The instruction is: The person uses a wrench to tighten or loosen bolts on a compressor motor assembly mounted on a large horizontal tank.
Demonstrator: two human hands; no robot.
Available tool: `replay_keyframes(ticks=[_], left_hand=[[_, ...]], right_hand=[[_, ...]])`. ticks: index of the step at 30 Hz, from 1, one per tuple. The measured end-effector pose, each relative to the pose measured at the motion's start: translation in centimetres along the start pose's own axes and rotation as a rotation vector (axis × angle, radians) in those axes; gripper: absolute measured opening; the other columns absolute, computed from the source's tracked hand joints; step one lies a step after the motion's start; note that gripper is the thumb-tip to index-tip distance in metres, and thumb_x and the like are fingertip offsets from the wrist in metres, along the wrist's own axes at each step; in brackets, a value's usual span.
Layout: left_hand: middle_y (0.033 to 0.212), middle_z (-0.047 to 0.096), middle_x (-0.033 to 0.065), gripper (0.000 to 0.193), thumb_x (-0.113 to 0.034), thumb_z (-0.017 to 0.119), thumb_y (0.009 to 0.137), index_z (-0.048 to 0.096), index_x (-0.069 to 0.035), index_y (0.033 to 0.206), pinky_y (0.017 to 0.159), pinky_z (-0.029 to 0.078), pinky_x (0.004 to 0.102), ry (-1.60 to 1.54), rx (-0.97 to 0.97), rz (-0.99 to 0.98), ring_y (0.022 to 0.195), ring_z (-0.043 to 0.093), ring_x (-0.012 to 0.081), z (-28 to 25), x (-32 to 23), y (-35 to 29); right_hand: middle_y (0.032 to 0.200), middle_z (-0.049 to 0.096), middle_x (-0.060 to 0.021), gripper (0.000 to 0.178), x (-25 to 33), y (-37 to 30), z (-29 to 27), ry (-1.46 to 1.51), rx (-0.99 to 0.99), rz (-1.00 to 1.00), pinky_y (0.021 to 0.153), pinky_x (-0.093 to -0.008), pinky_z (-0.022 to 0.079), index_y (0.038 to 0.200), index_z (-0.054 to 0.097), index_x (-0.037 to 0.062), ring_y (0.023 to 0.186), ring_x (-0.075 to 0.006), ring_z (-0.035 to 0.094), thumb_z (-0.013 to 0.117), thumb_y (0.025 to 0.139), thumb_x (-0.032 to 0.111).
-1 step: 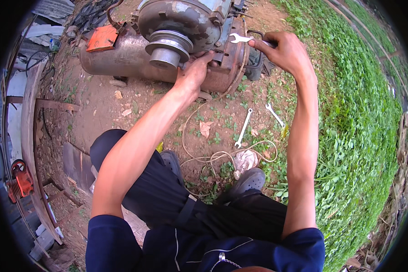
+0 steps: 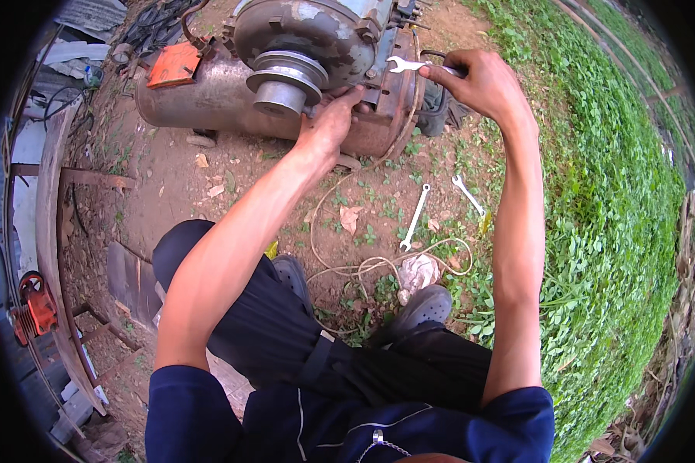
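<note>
A weathered machine with a round metal housing [image 2: 305,31] and a grooved pulley [image 2: 289,76] sits on a rusty base plate [image 2: 394,81] over a brown tank [image 2: 216,92]. My left hand [image 2: 330,123] is at the lower edge of the housing, just right of the pulley. Its fingers curl in under the machine, and what they grip is hidden. In my right hand [image 2: 479,81] is a silver wrench [image 2: 409,66], pinched by its shaft. The wrench's open jaw points left, above the base plate near a bolt [image 2: 372,74].
Two more wrenches lie on the ground, one long [image 2: 415,218] and one short [image 2: 468,196]. Near my feet are a looped cord [image 2: 355,270] and a crumpled whitish cloth [image 2: 419,274]. An orange plate [image 2: 174,65] rests on the tank. Far left is an orange chainsaw [image 2: 35,309].
My right hand has shifted slightly left with the wrench, whose jaw is now a little closer to the housing. My left hand stays in place.
</note>
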State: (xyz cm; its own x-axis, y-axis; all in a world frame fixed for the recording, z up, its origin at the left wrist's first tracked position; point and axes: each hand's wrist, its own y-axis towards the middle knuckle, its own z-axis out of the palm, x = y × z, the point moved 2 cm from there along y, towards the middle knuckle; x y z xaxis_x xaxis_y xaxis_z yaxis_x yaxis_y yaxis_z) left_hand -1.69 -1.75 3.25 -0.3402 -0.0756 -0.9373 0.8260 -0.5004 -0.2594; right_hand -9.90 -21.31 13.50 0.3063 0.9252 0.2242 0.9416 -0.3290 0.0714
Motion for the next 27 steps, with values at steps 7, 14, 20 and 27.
replay_keyframes(ticks=[7, 14, 20, 27], left_hand=[[0.087, 0.065, -0.0008, 0.007, -0.014, 0.065, 0.089, 0.065, -0.009, 0.094, 0.065, 0.043, 0.0255, -0.012, 0.024, 0.012, 0.073, 0.059, 0.0093, -0.4, -0.2, 0.1], [0.091, 0.065, -0.0018, 0.008, -0.015, 0.066, 0.089, 0.064, -0.011, 0.096, 0.066, 0.042, 0.0256, -0.013, 0.067, -0.045, 0.076, 0.059, 0.0091, -0.9, -0.3, 0.3], [0.093, 0.065, -0.0023, 0.01, -0.016, 0.065, 0.09, 0.064, -0.011, 0.098, 0.069, 0.042, 0.027, -0.005, 0.075, -0.09, 0.081, 0.059, 0.0094, -0.8, 0.2, 0.4], [0.095, 0.065, -0.002, 0.015, -0.021, 0.064, 0.091, 0.065, -0.01, 0.102, 0.07, 0.041, 0.0263, 0.042, 0.083, -0.089, 0.087, 0.057, 0.0091, -0.8, -0.5, 0.3]], right_hand=[[0.067, 0.064, -0.0207, 0.061, 1.2, 2.7, 1.3, -0.035, 0.092, -0.201, 0.064, -0.0455, 0.051, 0.085, 0.072, 0.0016, 0.068, -0.0387, 0.064, 0.064, 0.079, 0.062], [0.064, 0.063, -0.0199, 0.057, 0.9, 2.8, 2.1, -0.002, 0.09, -0.218, 0.063, -0.0457, 0.051, 0.081, 0.072, 0.0046, 0.066, -0.0385, 0.064, 0.063, 0.08, 0.061], [0.071, 0.067, -0.017, 0.052, 1.2, 0.9, 3.4, -0.047, -0.037, -0.156, 0.069, -0.0464, 0.053, 0.088, 0.072, 0.0105, 0.076, -0.0368, 0.067, 0.057, 0.084, 0.06], [0.078, 0.069, -0.0171, 0.053, 2.0, 0.3, 4.0, -0.143, -0.089, -0.088, 0.072, -0.0477, 0.053, 0.092, 0.07, 0.0106, 0.081, -0.037, 0.067, 0.051, 0.087, 0.061]])
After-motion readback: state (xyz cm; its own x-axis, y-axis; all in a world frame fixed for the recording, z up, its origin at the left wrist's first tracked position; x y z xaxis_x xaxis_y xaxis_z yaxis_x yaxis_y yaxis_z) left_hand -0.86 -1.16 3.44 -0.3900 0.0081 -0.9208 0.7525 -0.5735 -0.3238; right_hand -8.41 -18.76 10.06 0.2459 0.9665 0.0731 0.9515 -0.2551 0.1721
